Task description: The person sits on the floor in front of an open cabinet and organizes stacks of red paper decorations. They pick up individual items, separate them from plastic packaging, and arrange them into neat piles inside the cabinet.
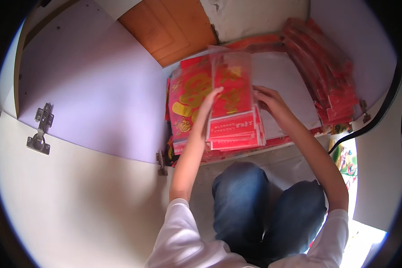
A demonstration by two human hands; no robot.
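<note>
Between my two hands is a stack of red packets in clear plastic sleeves (pixel 232 100), with gold print on the front and white-edged lower ends fanned out. My left hand (pixel 215 95) grips the stack's left edge, its thumb on the front. Against the right edge rests my right hand (pixel 267 97), its fingers partly behind the stack. Under and left of the stack lies a larger red sheet with gold characters and a flower (pixel 187 93). To the right is a plain pale sheet or board (pixel 284 80). The upper end of the stack looks blurred.
A long pile of red plastic-wrapped packets (pixel 325 70) runs along the cabinet's right side. An open cabinet door with a metal hinge (pixel 42 129) stands at left. An orange panel (pixel 171 26) is behind. A black cable (pixel 372 122) curves at right, and my knees are below.
</note>
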